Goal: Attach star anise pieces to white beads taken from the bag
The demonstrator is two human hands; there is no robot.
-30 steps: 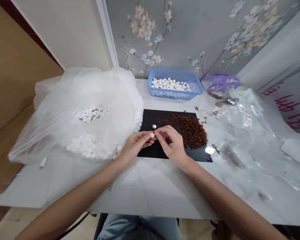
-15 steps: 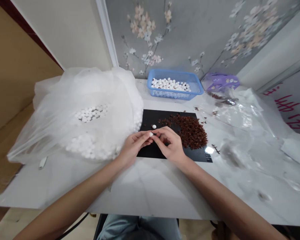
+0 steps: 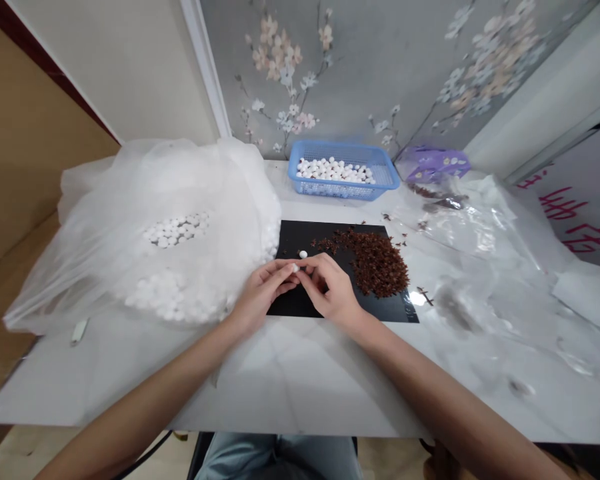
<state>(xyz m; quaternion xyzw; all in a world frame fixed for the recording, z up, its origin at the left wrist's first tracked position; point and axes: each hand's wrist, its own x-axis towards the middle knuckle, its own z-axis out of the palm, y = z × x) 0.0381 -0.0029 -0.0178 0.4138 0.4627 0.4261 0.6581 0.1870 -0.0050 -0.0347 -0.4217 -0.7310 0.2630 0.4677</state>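
At the far left, a brown panel [image 3: 30,147] is seen, and near it a small white object [image 3: 79,331] is laid on the white table [image 3: 280,373]. Next, a wide spread is taken up by a sheer white bag [image 3: 180,180], with white balls [image 3: 160,293] glimpsed through it. Now the left hand [image 3: 261,293]: a small white ball [image 3: 295,268] is gripped between its thumb and fingers, held up over the black mat [image 3: 300,233]. Just beyond, a loose ball [image 3: 303,254] is left lying on that mat. To the same held ball the right hand [image 3: 333,290] is brought, fingertips bunched right at it; whether anything is gripped there cannot be told. Behind, a blue basket [image 3: 330,189] is partly filled with more balls. On the mat's right half, a brown pile [image 3: 380,263] of small spiky pieces is heaped, with stray pieces [image 3: 425,295] scattered past the edge. Further right, a purple packet [image 3: 435,163] is set near the wall, clear plastic [image 3: 485,233] is spread, and red markings [image 3: 565,210] are seen.
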